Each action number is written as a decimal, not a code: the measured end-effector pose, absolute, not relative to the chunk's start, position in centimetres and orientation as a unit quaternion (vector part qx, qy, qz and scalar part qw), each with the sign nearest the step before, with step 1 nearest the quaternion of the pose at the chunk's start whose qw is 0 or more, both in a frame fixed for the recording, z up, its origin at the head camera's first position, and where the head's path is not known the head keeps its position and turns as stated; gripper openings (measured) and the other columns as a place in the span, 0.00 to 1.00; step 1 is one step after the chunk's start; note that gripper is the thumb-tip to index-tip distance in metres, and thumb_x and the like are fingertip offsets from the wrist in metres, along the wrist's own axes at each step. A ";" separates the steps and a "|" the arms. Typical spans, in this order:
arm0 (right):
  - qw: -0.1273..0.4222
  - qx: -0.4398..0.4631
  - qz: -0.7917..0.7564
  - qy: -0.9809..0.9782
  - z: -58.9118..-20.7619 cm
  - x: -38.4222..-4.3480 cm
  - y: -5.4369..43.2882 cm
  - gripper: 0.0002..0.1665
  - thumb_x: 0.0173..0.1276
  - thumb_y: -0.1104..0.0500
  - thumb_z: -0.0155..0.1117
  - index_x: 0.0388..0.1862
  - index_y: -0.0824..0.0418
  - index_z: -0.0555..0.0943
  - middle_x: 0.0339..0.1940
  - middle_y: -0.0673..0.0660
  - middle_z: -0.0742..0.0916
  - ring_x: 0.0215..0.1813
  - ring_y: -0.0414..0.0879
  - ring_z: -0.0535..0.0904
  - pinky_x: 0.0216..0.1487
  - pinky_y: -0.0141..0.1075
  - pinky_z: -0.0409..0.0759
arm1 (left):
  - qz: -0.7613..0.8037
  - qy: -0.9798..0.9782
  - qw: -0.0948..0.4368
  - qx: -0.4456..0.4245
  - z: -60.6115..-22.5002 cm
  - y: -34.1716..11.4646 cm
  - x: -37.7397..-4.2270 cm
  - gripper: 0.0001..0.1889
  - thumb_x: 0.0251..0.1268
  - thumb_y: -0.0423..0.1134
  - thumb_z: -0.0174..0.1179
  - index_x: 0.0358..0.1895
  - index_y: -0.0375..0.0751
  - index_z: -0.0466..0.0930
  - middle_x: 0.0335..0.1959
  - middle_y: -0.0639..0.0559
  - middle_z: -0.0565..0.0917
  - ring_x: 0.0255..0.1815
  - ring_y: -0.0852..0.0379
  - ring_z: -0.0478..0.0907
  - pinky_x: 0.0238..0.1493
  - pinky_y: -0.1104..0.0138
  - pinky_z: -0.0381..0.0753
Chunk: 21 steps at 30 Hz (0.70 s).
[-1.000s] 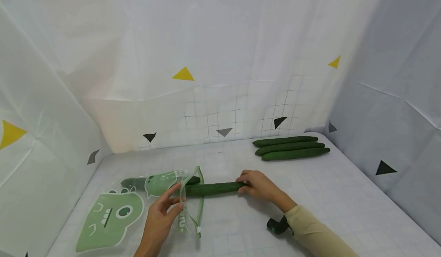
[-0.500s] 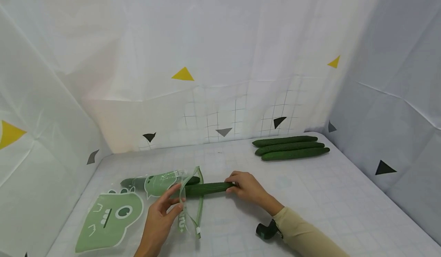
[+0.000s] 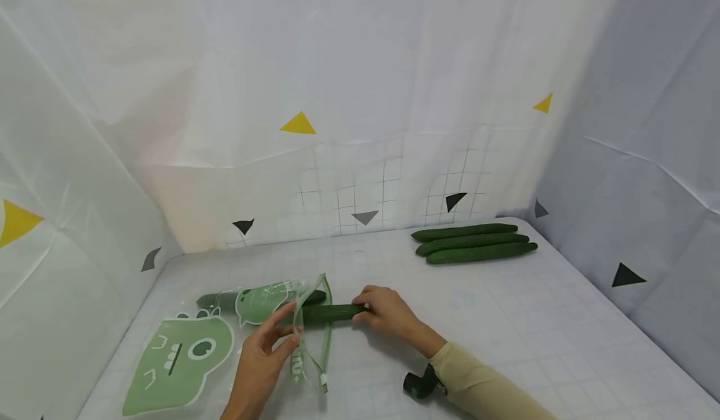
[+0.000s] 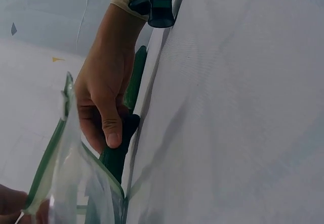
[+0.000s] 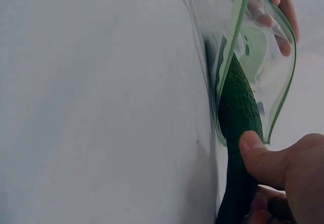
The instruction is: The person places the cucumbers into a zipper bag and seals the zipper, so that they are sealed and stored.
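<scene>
Gripping bag rim [image 3: 326, 347] and cucumber [image 3: 344, 312] respectively, left and right hands [image 3: 263, 352] [image 3: 389, 313] rest well short of the table's far edge [image 3: 337, 239].

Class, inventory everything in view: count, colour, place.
Loose cucumbers: three, green, table's far right
Bagged cucumber: one, green, inside bag
Held cucumber: one, green, partly inside bag
Zip bag: one, clear and green, table left
Table: one, white, below
Backdrop: three sides, white, around table
Triangles: nine or more, yellow, black, grey, backdrop
Wrist device: one, black, right wrist
Sleeve: one, beige, right arm
Left hand: one, bare, bag mouth
Right hand: one, bare, gripping held cucumber
</scene>
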State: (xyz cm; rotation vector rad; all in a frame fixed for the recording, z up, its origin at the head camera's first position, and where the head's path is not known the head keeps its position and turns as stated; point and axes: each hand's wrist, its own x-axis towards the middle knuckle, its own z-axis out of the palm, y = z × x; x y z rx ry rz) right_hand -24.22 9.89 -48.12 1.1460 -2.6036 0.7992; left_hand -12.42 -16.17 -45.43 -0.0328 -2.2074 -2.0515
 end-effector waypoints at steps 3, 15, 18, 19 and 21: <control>0.077 0.380 0.264 -0.883 -47.9 -24.1 9.3 0.15 0.65 0.57 0.78 0.48 0.63 0.90 0.40 0.52 0.87 0.38 0.41 0.82 0.40 0.35 0.81 | -0.680 -0.731 0.062 -0.011 -45.5 -16.1 -12.4 0.30 0.70 0.22 0.63 0.73 0.46 0.76 0.73 0.52 0.73 0.58 0.49 0.81 0.54 0.65 0.81; 0.019 0.340 0.241 -0.909 -47.4 -24.1 11.4 0.14 0.64 0.58 0.80 0.47 0.57 0.89 0.38 0.47 0.83 0.38 0.40 0.80 0.39 0.37 0.81 | -0.674 -0.736 0.067 -0.016 -45.5 -16.1 -12.5 0.30 0.70 0.23 0.63 0.73 0.48 0.76 0.72 0.52 0.74 0.58 0.49 0.81 0.53 0.65 0.82; 0.018 0.324 0.242 -0.914 -47.4 -24.3 12.2 0.10 0.64 0.57 0.80 0.43 0.55 0.90 0.32 0.45 0.80 0.33 0.38 0.75 0.34 0.37 0.78 | -0.673 -0.737 0.064 -0.019 -45.5 -16.2 -12.5 0.30 0.70 0.24 0.64 0.73 0.49 0.76 0.73 0.52 0.73 0.58 0.49 0.81 0.52 0.64 0.82; 0.018 0.322 0.244 -0.914 -47.4 -24.4 12.4 0.08 0.64 0.56 0.80 0.41 0.54 0.90 0.29 0.45 0.80 0.31 0.38 0.74 0.33 0.36 0.77 | -0.672 -0.737 0.064 -0.020 -45.5 -16.2 -12.5 0.30 0.71 0.24 0.64 0.73 0.49 0.76 0.73 0.52 0.74 0.58 0.50 0.81 0.52 0.64 0.82; 0.017 0.326 0.253 -0.911 -47.4 -24.6 12.6 0.06 0.65 0.56 0.79 0.38 0.54 0.89 0.27 0.43 0.79 0.29 0.37 0.73 0.31 0.36 0.75 | -0.672 -0.738 0.064 -0.021 -45.6 -16.2 -12.5 0.30 0.71 0.24 0.64 0.73 0.49 0.76 0.73 0.52 0.74 0.58 0.50 0.81 0.52 0.64 0.82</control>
